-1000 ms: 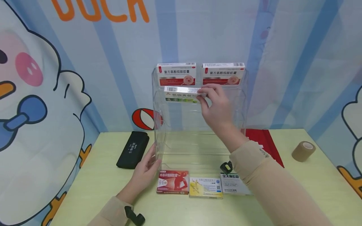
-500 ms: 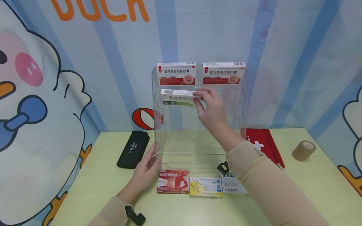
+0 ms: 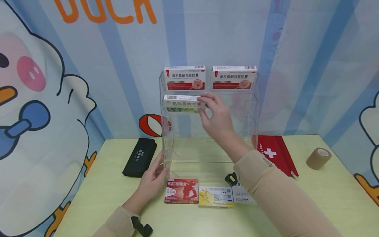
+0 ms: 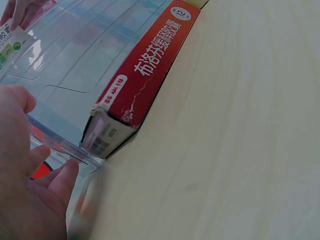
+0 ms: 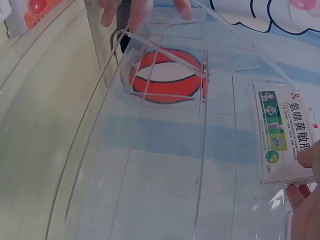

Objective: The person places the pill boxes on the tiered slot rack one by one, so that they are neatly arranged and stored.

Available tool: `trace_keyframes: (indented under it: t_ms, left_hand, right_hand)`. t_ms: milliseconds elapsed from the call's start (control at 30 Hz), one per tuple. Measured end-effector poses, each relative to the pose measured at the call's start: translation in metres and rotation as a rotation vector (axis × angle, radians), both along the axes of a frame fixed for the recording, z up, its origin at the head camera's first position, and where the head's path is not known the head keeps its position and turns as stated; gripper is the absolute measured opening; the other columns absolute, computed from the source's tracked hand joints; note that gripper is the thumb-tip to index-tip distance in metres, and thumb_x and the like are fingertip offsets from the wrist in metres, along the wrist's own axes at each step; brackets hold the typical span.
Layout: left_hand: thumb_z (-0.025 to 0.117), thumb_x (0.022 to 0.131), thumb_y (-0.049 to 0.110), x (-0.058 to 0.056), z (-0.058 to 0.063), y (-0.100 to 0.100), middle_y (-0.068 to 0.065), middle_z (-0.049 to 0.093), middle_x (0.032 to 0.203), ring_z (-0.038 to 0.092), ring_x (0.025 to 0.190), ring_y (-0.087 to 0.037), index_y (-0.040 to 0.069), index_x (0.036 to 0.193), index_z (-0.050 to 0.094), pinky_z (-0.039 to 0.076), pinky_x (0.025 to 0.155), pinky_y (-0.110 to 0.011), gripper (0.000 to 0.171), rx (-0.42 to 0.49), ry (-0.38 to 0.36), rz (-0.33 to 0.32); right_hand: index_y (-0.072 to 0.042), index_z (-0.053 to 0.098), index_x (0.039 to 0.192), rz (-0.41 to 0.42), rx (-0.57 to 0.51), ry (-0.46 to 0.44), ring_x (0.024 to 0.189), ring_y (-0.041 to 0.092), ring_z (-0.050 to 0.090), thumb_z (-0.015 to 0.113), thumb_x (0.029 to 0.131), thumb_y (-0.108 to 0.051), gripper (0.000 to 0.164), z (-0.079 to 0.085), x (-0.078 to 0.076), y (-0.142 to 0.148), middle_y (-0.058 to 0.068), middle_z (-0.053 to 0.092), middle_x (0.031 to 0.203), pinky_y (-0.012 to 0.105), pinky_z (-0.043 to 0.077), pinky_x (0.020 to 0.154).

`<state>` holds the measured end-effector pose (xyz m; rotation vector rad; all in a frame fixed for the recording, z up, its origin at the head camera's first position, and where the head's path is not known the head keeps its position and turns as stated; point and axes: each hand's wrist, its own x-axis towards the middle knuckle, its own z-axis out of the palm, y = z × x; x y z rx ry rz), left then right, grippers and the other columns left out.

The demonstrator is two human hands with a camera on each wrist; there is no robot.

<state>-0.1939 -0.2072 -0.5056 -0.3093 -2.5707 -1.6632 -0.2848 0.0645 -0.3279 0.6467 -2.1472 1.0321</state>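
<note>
A clear tiered display rack [image 3: 207, 151] stands on the table. My right hand [image 3: 217, 115] pinches the right end of a white and green medicine box [image 3: 180, 104], thumb in front and fingers at its top edge. That box sits at the left of the second tier, just below the top row, its printed face forward; in the right wrist view the medicine box [image 5: 280, 135] shows behind the tier's clear front. At the rack's lower left side, my left hand [image 3: 152, 181] holds the side edge, thumb and fingers on either side of it in the left wrist view.
Two red and white medicine boxes [image 3: 185, 79] fill the top tier. Along the rack's foot lie a red box [image 3: 181, 191], a yellow and white box [image 3: 216, 197] and a partly hidden white box [image 3: 243, 195]. Around it are a black case [image 3: 139, 158], red first-aid pouch [image 3: 275, 154] and tan tape roll [image 3: 318, 158].
My right hand has carried the white and green box leftward and slightly down, to the left end of the second tier. The left hand stays at the rack's side.
</note>
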Motion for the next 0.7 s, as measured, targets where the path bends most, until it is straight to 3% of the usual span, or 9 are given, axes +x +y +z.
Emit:
trace_keyframes:
  t_ms: [167,300,700]
  left_hand:
    - [0.063,0.113,0.022,0.000,0.000,0.001,-0.013,0.044,0.176,0.054,0.155,-0.042,0.033,0.177,0.025,0.050,0.122,-0.054,0.075,-0.011,0.025,-0.002]
    - [0.063,0.113,0.023,0.001,0.000,0.000,-0.014,0.044,0.176,0.055,0.155,-0.042,0.036,0.176,0.026,0.051,0.122,-0.054,0.075,-0.007,0.031,0.001]
    - [0.063,0.113,0.021,0.001,0.000,0.001,-0.013,0.044,0.176,0.054,0.156,-0.041,0.035,0.176,0.025,0.050,0.123,-0.052,0.075,-0.002,0.018,-0.003]
  right_hand:
    - [-0.004,0.071,0.144,0.017,0.025,-0.041,0.145,0.032,0.061,0.077,0.101,-0.005,0.043,0.000,0.004,-0.002,0.015,0.064,0.154,0.044,0.056,0.123]
    - [-0.005,0.067,0.148,0.027,0.032,-0.053,0.153,0.032,0.056,0.077,0.101,-0.006,0.048,0.000,0.007,-0.003,0.015,0.061,0.159,0.046,0.048,0.130]
    - [-0.009,0.065,0.151,0.025,0.049,-0.048,0.152,0.031,0.057,0.079,0.101,-0.010,0.051,-0.005,0.024,0.010,0.012,0.057,0.163,0.051,0.056,0.122]
